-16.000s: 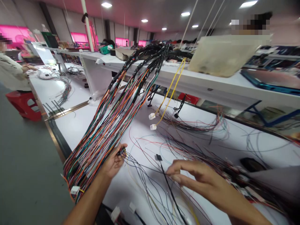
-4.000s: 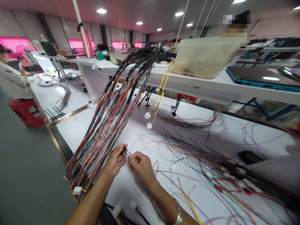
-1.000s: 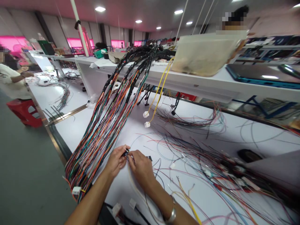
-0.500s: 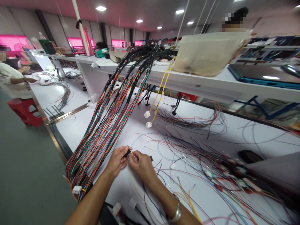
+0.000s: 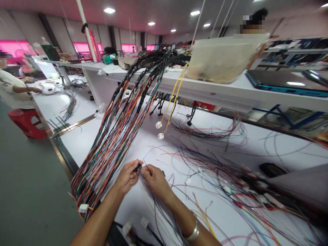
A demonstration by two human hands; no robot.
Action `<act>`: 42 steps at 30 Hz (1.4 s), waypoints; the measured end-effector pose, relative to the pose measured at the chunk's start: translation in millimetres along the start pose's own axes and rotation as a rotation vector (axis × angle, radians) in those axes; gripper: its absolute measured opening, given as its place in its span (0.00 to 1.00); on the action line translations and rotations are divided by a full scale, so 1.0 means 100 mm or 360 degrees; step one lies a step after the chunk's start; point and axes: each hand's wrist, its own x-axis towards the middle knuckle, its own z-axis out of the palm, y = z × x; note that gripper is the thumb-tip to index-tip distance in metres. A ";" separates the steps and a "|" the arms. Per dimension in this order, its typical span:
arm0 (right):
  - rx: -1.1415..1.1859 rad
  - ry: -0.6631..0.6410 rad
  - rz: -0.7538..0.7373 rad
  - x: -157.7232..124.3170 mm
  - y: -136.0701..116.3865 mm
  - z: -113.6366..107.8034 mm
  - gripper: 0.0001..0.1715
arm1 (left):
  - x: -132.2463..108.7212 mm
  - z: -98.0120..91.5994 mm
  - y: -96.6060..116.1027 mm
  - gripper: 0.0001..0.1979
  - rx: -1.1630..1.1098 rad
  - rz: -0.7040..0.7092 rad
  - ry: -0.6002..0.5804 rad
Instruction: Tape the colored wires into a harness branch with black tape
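Near the lower middle of the head view, my left hand (image 5: 129,177) grips a small black connector (image 5: 138,167) between thumb and fingers. Just to its right, my right hand (image 5: 153,177) pinches a thin dark wire (image 5: 145,164) close to the connector. Thin wires hang below both hands over the white table (image 5: 143,147). Left of my hands runs a thick bundle of multicoloured wires (image 5: 110,143), coming down from the shelf. Two white connectors (image 5: 160,136) on yellow wires dangle above my hands.
Loose wires (image 5: 220,174) spread over the table's right side. A raised shelf (image 5: 205,89) carries a translucent bin (image 5: 215,59) and a dark tablet-like object (image 5: 287,80). White connectors (image 5: 145,222) lie at the front. A person (image 5: 15,87) works at far left by a red stool (image 5: 28,123).
More dark wires now hang beneath my right hand, and a wire end shows above its fingertips. The black connector is turned slightly in my left hand. The whole view has shifted a little.
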 end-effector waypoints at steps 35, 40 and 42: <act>-0.1291 0.0374 0.0081 0.81 0.24 -0.60 0.06 | 0.03 -0.08 0.05 0.16 -0.0096 -0.0093 -0.0028; -0.1297 0.0349 0.0018 0.79 0.21 -0.55 0.09 | 0.03 -0.09 0.04 0.16 -0.0081 -0.0077 -0.0019; -0.1216 0.0339 -0.0002 0.67 0.11 -0.57 0.09 | 0.03 -0.08 0.03 0.16 -0.0070 -0.0045 0.0012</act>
